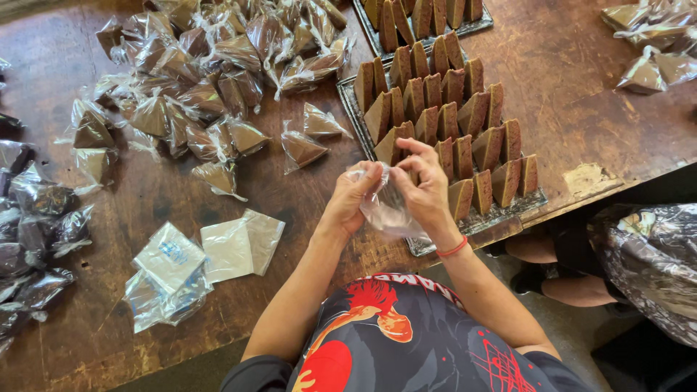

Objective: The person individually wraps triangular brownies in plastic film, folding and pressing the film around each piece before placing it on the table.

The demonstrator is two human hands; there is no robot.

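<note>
Both hands, left hand (353, 197) and right hand (425, 190), pinch a clear bag (385, 210), contents hidden.

Clear bag (385, 207) in both hands; wrapped wedges (210, 72) piled upper left.

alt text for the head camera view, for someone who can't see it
Seen from above, a person's left hand and right hand hold a clear plastic bag over a tray of brown wedge slices. Bagged wedges are piled on the wooden table.
</note>
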